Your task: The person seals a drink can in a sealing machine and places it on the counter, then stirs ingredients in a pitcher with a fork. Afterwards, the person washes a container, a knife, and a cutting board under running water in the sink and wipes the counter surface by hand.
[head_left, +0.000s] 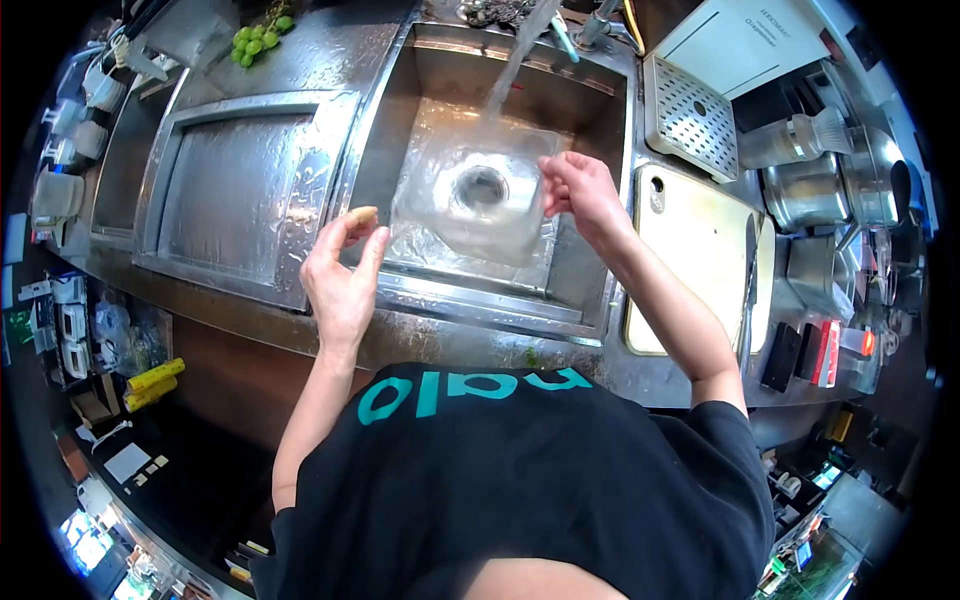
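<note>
A clear plastic container is over the steel sink, under a stream of running water. The round drain shows through its see-through body. My right hand pinches the container's right edge between thumb and fingers. By the left rim of the sink is my left hand, its thumb and fingers apart. It is close to the container's left side and appears to hold nothing.
On the right lies a cutting board with a knife along its edge. Behind it stands a perforated drip tray. Green grapes lie at the back left, beyond a recessed steel basin. Metal pots stand far right.
</note>
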A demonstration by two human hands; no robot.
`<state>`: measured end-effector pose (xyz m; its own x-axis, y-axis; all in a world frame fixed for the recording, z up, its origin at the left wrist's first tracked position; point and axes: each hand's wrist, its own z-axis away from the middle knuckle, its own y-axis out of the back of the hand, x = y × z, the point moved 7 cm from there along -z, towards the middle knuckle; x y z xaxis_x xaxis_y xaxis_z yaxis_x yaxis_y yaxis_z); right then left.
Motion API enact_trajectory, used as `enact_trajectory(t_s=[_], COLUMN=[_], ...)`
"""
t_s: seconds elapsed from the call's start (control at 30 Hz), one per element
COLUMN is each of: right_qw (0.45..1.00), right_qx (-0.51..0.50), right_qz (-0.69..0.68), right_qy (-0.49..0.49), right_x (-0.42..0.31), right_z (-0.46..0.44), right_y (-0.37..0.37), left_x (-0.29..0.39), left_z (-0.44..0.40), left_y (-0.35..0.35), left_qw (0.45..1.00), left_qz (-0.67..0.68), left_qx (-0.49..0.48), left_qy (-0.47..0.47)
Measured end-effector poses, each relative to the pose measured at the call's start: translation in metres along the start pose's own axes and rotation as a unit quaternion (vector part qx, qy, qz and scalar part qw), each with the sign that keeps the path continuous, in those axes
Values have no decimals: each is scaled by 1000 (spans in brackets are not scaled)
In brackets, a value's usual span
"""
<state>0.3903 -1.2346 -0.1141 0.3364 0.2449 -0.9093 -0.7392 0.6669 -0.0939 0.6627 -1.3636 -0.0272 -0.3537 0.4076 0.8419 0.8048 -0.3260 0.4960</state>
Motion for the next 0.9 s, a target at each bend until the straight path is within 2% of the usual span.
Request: enact_trajectory(t_s=[0.07, 0.17, 0.27, 0.33, 0.4, 0.5, 0.57, 0.67, 0.7, 0.8, 0.9], right_qw=[999, 996, 990, 978, 976, 981, 973, 907, 885, 881, 858], right_qx=[-8, 42, 67, 53, 46, 40, 19, 42, 29, -15, -33], right_qz=[-42, -70, -75, -179, -171, 16, 147, 388, 427, 451, 480], right_qy=[-25, 41, 96, 96, 123, 187, 178, 161, 184, 141, 177], right_x=[8, -4, -30, -45, -57, -72, -62, -29, -23, -14, -11], right_z=[-29, -46, -48, -45, -37, -23, -27, -37, -37, -27, -35], right_y=[3, 5, 24, 35, 36, 26, 17, -11, -32, -90, -128], left_x=[8, 10, 0, -10, -16, -22, -25, -33, -35, -39, -40], left_z=[-2, -1, 6, 9, 13, 24, 32, 44, 47, 53, 60], left_y=[-8, -13, 5, 25, 37, 41, 41, 46, 48, 57, 72], left_qw=[999, 998, 999, 994, 989, 990, 989, 990, 989, 984, 984], left_qz=[-27, -45, 10, 38, 48, 38, 52, 55, 59, 95, 83], left_qx=[-28, -48, 40, 94, 120, 111, 105, 102, 102, 112, 136], left_qy=[-15, 3, 10, 36, 65, 76, 93, 85, 90, 101, 85])
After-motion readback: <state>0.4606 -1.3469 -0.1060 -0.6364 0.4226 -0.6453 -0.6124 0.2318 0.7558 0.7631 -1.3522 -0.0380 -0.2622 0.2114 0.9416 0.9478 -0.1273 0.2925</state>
